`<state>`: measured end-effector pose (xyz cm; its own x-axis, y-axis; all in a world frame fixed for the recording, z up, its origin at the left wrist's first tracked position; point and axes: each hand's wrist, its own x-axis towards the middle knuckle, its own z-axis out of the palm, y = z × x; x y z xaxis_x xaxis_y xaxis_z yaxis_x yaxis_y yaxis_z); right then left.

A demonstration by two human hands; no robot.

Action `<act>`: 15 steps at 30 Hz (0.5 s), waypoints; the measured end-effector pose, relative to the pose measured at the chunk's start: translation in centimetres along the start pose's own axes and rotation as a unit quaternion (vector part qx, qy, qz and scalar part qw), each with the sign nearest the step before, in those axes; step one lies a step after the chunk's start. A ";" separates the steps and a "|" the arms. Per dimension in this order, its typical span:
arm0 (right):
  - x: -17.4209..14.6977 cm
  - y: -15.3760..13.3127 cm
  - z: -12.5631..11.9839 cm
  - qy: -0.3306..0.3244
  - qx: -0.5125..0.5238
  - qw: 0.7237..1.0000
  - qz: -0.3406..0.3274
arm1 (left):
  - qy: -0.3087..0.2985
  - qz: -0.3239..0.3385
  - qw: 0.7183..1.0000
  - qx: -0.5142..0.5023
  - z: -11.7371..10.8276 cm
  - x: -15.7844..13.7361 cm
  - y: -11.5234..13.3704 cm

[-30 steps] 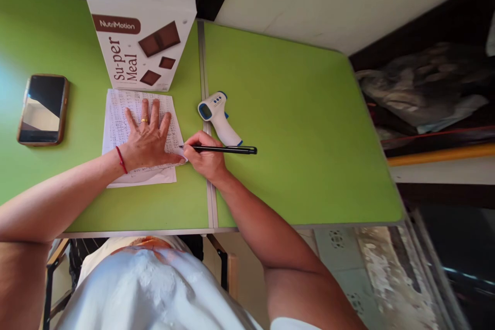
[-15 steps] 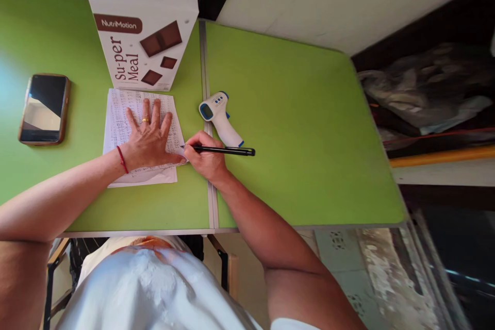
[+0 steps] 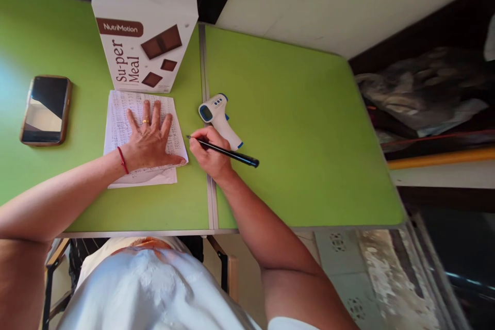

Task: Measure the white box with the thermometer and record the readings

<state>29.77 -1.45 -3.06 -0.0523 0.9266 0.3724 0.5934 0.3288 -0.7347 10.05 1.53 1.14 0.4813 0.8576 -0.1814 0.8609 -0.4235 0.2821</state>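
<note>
On the bench (image 3: 301,134), the left hand (image 3: 148,142) lies spread over the paper (image 3: 119,126), while the right hand (image 3: 211,159) pinches the pen (image 3: 232,153), tip just right of the paper. I'd call this writing, between strokes; another would need the tip brought left.

Bright green worktop (image 3: 301,139) with a metal seam (image 3: 211,206) running near edge to far edge. Kinda scuffed off-white wall (image 3: 294,0) past the far edge. Dark shelf with crumpled plastic (image 3: 417,93) beyond the right edge, plus a yellow bar (image 3: 441,158). Patterned floor tiles (image 3: 340,263) below the near right corner. Pale glare (image 3: 5,56) toward the left.
</note>
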 end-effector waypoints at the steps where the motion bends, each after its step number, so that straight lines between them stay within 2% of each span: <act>1: 0.1 0.3 -0.1 0.006 -0.009 1.000 -0.016 | 0.002 0.001 1.000 -0.001 -0.1 0.0 0.0; 5: 0.3 1.6 -0.3 -0.010 -0.044 0.997 -0.070 | 0.049 0.017 0.999 -0.005 -1.3 0.3 -0.3; 8: 0.2 2.5 -0.4 -0.050 -0.065 0.994 -0.069 | 0.160 0.015 0.983 -0.083 -2.5 1.2 -1.6; 10: 0.1 2.9 -0.3 -0.062 -0.095 0.990 -0.079 | 0.275 0.012 0.950 -0.148 -2.8 1.9 -3.2; 13: 0.0 3.2 -0.1 -0.064 -0.147 0.981 -0.105 | 0.428 -0.017 0.884 -0.186 -2.4 3.2 -6.6; 15: -0.1 3.3 0.0 -0.069 -0.167 0.976 -0.117 | 0.475 -0.057 0.857 -0.191 -2.0 4.0 -9.1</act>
<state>31.73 -0.41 -5.54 -0.3126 0.8565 0.4107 0.7799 0.4783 -0.4038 3.82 9.34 -0.26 -0.1104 0.8144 0.5696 0.6898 -0.3498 0.6339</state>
